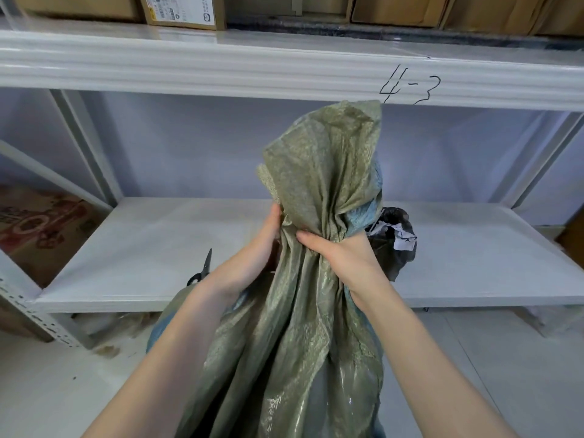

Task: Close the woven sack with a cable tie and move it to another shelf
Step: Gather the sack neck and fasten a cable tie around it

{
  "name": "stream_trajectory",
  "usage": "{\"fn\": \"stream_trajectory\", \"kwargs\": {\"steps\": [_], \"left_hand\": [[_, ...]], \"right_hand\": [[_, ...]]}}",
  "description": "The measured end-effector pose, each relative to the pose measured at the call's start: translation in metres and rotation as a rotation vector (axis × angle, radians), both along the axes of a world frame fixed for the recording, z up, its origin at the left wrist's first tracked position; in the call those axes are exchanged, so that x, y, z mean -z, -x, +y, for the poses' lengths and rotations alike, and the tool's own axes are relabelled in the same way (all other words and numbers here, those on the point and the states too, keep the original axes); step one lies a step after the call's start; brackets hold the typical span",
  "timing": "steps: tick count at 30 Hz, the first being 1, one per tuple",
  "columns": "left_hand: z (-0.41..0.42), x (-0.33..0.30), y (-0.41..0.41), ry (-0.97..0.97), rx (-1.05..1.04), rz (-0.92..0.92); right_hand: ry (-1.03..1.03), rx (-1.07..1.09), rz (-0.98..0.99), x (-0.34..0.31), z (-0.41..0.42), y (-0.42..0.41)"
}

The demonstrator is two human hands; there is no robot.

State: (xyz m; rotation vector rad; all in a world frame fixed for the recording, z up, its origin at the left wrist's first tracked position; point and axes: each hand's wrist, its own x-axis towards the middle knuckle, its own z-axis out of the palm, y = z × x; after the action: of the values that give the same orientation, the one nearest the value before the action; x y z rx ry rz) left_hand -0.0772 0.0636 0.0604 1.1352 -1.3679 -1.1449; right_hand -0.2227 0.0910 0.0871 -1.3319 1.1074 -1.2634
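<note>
A grey-green woven sack [303,336] stands upright in front of the white shelf [158,248], its mouth gathered into a bunch that sticks up at the centre. My right hand [344,254] grips the gathered neck from the right, fingers curled round it. My left hand [252,257] holds the neck from the left, thumb up along the fabric. No cable tie shows on the neck or in either hand.
Black scissors [202,270] lie on the shelf just left of my left wrist. A black plastic bag with a white label [395,238] sits on the shelf behind my right hand. Cardboard boxes [183,11] stand on the upper shelf marked "4-3", another box [38,229] at the left.
</note>
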Motion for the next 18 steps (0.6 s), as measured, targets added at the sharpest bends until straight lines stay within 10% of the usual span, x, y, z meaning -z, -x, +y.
{"fn": "stream_trajectory", "kwargs": {"steps": [7, 18], "left_hand": [[0.038, -0.01, 0.015, 0.011, 0.321, -0.096], [0.031, -0.001, 0.032, 0.056, 0.076, -0.235]], "right_hand": [[0.072, 0.008, 0.018, -0.006, -0.002, 0.005], [-0.081, -0.118, 0.138, -0.009, 0.004, 0.009]]}}
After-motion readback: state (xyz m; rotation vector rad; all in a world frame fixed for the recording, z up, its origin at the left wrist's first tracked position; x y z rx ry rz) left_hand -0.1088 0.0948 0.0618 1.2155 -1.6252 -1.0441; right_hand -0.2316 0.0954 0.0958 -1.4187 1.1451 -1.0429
